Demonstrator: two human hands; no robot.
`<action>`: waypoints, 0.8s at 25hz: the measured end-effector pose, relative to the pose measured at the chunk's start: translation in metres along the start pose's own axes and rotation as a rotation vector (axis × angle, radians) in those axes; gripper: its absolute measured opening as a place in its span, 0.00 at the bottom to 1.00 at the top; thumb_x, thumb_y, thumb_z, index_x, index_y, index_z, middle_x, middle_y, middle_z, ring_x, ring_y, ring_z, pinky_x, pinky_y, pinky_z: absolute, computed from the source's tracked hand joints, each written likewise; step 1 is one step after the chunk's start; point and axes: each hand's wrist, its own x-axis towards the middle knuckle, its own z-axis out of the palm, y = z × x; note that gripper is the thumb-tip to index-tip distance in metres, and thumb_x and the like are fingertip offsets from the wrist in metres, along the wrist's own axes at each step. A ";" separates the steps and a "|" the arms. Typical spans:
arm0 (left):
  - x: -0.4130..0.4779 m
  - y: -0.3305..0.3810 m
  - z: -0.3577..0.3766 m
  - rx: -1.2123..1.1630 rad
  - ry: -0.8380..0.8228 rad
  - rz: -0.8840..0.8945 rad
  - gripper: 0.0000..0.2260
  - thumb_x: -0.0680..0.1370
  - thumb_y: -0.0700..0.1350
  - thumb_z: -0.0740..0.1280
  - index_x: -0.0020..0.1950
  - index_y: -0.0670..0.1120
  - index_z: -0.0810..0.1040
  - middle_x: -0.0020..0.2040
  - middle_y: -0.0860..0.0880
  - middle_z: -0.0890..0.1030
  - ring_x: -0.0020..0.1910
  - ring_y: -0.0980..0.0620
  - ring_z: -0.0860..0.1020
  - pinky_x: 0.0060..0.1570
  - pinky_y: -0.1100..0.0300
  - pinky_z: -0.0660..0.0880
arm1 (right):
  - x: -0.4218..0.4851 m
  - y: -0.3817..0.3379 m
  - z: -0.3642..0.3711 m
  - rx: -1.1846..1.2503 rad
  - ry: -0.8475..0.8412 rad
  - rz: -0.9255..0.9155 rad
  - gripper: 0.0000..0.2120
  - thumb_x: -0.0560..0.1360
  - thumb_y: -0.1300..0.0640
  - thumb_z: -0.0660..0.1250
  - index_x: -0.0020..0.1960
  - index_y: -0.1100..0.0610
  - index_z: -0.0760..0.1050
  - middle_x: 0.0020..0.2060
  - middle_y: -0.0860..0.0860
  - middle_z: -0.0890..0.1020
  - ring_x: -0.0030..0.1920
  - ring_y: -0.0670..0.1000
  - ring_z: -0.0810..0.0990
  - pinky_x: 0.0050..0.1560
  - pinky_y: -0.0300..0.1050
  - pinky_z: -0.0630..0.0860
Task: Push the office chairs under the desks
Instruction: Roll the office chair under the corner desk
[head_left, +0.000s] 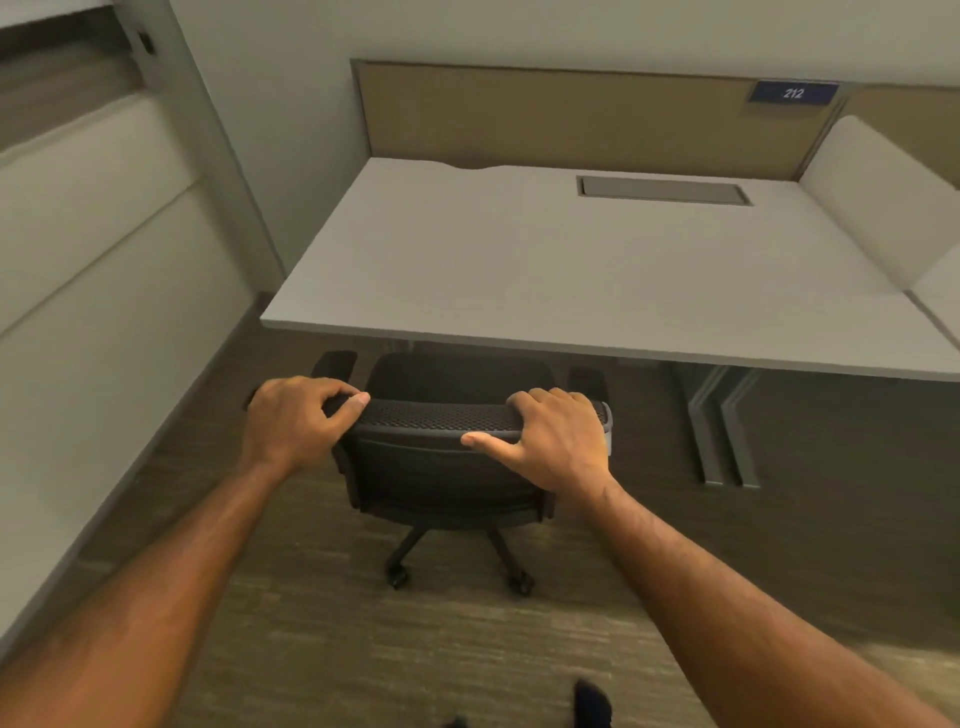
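Note:
A black mesh-backed office chair (441, 467) stands on castors in front of a white desk (545, 260). Its seat front and both armrests reach just under the desk's near edge. My left hand (296, 421) grips the left end of the backrest's top rail, fingers curled over it. My right hand (550, 441) holds the right end of the same rail, thumb stretched along its near side. The chair's base and two castors show below the seat.
A white wall and cabinet panels (104, 260) run close along the left. Grey desk legs (722, 431) stand to the right under the top. A tan divider (571, 114) with a blue "212" sign (792, 93) backs the desk. Carpet lies underfoot.

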 end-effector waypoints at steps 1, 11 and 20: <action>-0.002 0.000 0.000 -0.010 0.003 0.004 0.24 0.77 0.67 0.55 0.50 0.55 0.86 0.36 0.59 0.78 0.36 0.56 0.74 0.45 0.51 0.69 | -0.001 -0.001 0.000 0.010 0.008 0.012 0.46 0.69 0.15 0.40 0.48 0.51 0.81 0.38 0.46 0.81 0.42 0.49 0.79 0.49 0.49 0.75; 0.000 0.121 0.031 -0.079 -0.153 0.327 0.29 0.79 0.68 0.60 0.68 0.47 0.78 0.60 0.47 0.83 0.57 0.45 0.81 0.59 0.43 0.76 | -0.058 0.052 -0.014 0.095 -0.084 0.142 0.43 0.76 0.25 0.56 0.82 0.51 0.57 0.83 0.54 0.56 0.82 0.56 0.53 0.78 0.52 0.43; -0.058 0.284 0.104 0.142 -0.271 0.706 0.40 0.77 0.74 0.47 0.83 0.50 0.57 0.84 0.44 0.49 0.83 0.44 0.44 0.79 0.35 0.41 | -0.244 0.161 -0.023 0.052 -0.103 0.541 0.46 0.76 0.29 0.63 0.84 0.53 0.52 0.84 0.55 0.50 0.83 0.55 0.48 0.81 0.58 0.52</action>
